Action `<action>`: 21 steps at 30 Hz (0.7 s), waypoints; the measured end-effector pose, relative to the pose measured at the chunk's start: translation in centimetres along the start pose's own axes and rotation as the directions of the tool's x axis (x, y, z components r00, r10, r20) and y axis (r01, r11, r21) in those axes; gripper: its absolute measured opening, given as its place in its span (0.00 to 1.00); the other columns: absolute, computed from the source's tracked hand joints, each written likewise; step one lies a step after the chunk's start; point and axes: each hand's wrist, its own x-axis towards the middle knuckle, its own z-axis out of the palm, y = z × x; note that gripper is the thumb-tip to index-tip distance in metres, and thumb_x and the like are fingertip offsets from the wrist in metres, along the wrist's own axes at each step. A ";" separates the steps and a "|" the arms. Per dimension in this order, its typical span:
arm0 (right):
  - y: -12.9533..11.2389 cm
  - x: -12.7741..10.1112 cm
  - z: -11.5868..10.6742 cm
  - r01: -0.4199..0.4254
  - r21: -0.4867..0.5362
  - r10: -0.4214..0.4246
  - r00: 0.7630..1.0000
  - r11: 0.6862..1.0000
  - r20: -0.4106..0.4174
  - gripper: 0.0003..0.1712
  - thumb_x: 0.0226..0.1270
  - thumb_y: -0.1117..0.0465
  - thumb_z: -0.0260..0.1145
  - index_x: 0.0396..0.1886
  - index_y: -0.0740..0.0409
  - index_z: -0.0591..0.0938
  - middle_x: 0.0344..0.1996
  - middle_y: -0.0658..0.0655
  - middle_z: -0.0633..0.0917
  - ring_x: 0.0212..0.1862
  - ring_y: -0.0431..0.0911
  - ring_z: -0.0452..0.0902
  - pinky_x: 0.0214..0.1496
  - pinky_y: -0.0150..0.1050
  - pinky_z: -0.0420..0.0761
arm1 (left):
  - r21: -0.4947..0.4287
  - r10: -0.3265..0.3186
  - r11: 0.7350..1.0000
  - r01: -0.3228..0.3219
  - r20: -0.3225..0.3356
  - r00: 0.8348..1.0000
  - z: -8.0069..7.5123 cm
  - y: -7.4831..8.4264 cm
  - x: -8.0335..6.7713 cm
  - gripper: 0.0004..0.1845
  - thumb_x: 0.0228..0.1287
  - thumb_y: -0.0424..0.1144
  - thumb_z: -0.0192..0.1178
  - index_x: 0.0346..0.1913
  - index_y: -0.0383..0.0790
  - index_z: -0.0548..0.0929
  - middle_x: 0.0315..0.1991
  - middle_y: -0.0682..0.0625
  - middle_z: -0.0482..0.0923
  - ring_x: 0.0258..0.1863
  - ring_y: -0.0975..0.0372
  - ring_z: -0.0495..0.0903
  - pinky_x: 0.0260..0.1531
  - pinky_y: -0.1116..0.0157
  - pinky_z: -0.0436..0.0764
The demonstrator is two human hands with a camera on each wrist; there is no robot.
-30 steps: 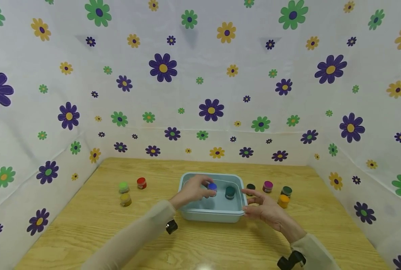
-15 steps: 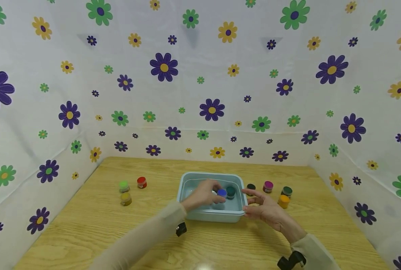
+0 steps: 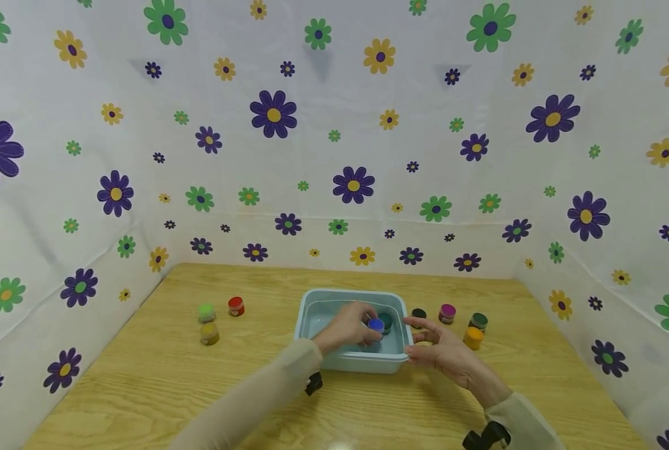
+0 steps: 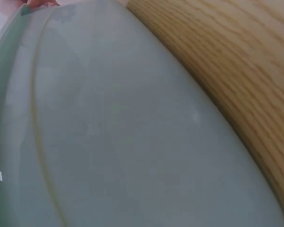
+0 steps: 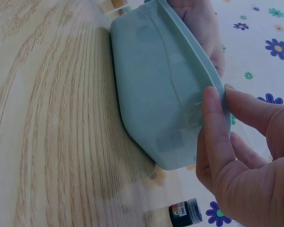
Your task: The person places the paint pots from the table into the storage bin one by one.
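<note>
Blue-lidded jar [image 3: 376,325] pinched in left hand [image 3: 348,328] grip inside pale tub [image 3: 350,361]; teal-lidded jar [image 3: 386,321] just beyond. Right hand [image 3: 441,350] grip clamped on tub rim.

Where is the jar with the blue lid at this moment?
In the head view, the blue-lidded jar is inside the light blue tub, held by the left hand. It sits just beside the teal-lidded jar, towards the tub's right side.

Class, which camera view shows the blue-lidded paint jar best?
The head view: the blue-lidded paint jar sits in the left hand inside the light blue tub. Both wrist views show the tub's outer wall, not the jar.
</note>
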 end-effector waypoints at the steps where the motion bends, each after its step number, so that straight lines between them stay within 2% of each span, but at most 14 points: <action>1: 0.0 0.0 0.0 0.000 0.001 0.000 1.000 1.000 0.000 0.41 0.54 0.67 0.67 0.67 0.60 0.59 0.46 0.69 0.67 0.38 0.50 0.76 0.50 0.51 0.74 | -0.005 -0.006 1.000 0.006 0.001 1.000 0.1 0.0 0.0 0.16 0.48 0.29 0.68 0.41 0.31 0.77 0.30 0.46 0.77 0.21 0.55 0.80 0.20 0.63 0.81; 3: 0.0 0.0 0.1 0.000 0.001 0.000 1.000 1.000 -0.001 0.41 0.54 0.67 0.67 0.67 0.60 0.59 0.46 0.69 0.67 0.38 0.50 0.77 0.49 0.50 0.75 | 0.006 -0.005 1.000 0.005 0.003 1.000 0.2 0.1 0.1 0.17 0.46 0.28 0.68 0.41 0.30 0.77 0.30 0.45 0.77 0.20 0.56 0.80 0.19 0.64 0.81; 6: -0.1 0.0 0.1 -0.003 0.009 0.003 1.000 1.000 -0.004 0.42 0.54 0.67 0.68 0.67 0.60 0.59 0.46 0.69 0.66 0.38 0.50 0.77 0.49 0.50 0.75 | 0.086 0.018 0.996 -0.018 0.002 1.000 0.5 0.2 0.3 0.17 0.45 0.30 0.70 0.40 0.31 0.78 0.30 0.45 0.78 0.21 0.61 0.79 0.19 0.67 0.80; 12: 0.0 0.0 0.0 -0.006 0.013 0.006 1.000 1.000 0.001 0.41 0.54 0.68 0.67 0.67 0.60 0.59 0.47 0.70 0.65 0.38 0.50 0.76 0.49 0.50 0.75 | 0.279 0.044 0.959 -0.041 -0.003 0.999 1.2 0.4 0.5 0.18 0.42 0.36 0.72 0.39 0.34 0.80 0.32 0.46 0.79 0.27 0.63 0.76 0.23 0.71 0.76; 21: -0.1 0.0 0.0 -0.010 0.024 0.010 1.000 1.000 0.003 0.41 0.55 0.68 0.67 0.67 0.60 0.58 0.47 0.70 0.65 0.38 0.49 0.77 0.50 0.51 0.75 | 0.395 0.062 0.917 -0.063 0.015 0.998 1.5 0.5 0.8 0.16 0.43 0.37 0.72 0.37 0.35 0.81 0.29 0.49 0.78 0.25 0.64 0.74 0.23 0.71 0.75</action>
